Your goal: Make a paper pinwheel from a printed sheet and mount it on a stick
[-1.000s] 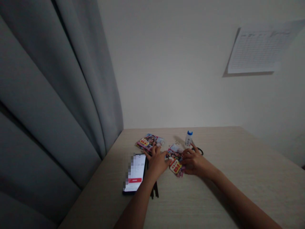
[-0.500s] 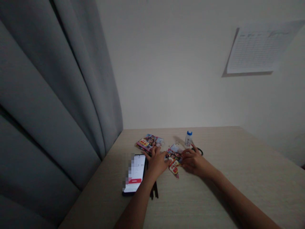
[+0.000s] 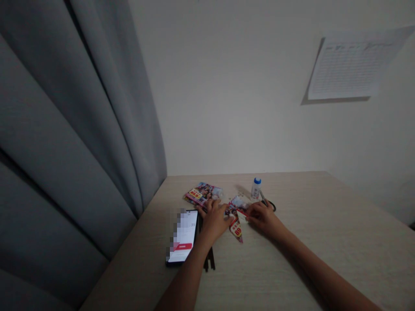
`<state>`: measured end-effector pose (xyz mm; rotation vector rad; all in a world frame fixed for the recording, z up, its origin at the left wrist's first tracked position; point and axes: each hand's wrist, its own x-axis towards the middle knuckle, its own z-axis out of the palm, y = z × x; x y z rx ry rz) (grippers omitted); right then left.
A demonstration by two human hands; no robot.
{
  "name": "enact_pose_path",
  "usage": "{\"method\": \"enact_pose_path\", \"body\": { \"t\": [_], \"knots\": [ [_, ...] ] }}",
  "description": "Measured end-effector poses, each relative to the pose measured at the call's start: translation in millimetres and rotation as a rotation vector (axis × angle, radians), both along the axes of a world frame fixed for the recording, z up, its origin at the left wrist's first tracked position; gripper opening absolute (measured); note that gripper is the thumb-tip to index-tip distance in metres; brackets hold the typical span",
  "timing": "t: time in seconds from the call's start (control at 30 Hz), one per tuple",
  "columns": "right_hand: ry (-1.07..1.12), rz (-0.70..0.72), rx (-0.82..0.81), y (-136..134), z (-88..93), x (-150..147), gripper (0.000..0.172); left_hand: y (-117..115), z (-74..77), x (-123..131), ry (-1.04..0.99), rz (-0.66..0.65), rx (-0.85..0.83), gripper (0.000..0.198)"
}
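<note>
A colourful printed leaflet (image 3: 237, 229), bearing a big number on yellow, lies on the table between my hands. Its right part is lifted and folded over, showing a pale underside. My left hand (image 3: 214, 219) rests with fingers spread, its thumb on the leaflet's left edge. With fingertips pinched together, my right hand (image 3: 265, 219) grips the folded right part. What look like scissors (image 3: 273, 206), a black loop and a pale blade, lie just behind my right hand, partly hidden by it.
A stack of similar leaflets (image 3: 204, 191) lies behind my left hand. A white bottle with a blue cap (image 3: 256, 188) stands at the back. Left of my forearm is a lit phone (image 3: 182, 242), with dark strips (image 3: 210, 261) beside it. Tiny bits (image 3: 240, 195) are scattered near the bottle.
My right hand has turned the leaflet's right part over, so its pale underside now shows. Its raised finger has come down, uncovering the pale blade. My left hand stays put.
</note>
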<state>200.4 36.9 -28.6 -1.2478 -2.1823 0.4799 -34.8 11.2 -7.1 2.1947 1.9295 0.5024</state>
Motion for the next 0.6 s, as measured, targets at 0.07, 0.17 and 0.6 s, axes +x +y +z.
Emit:
{"method": "enact_pose_path", "body": {
  "t": [0.07,0.17,0.6],
  "knots": [
    [-0.002,-0.009,0.000,-2.5,1.5,-1.2,0.016,0.3,0.1,0.6,-0.035,-0.033,0.012,0.044],
    [-0.029,-0.043,0.011,-5.9,3.7,-3.1,0.018,-0.2,1.3,1.8,-0.075,-0.091,0.016,0.045],
    [-0.162,-0.068,0.054,-10.8,11.4,-7.6,0.016,-3.7,5.9,5.8,-0.108,-0.146,0.009,0.027]
  ]
}}
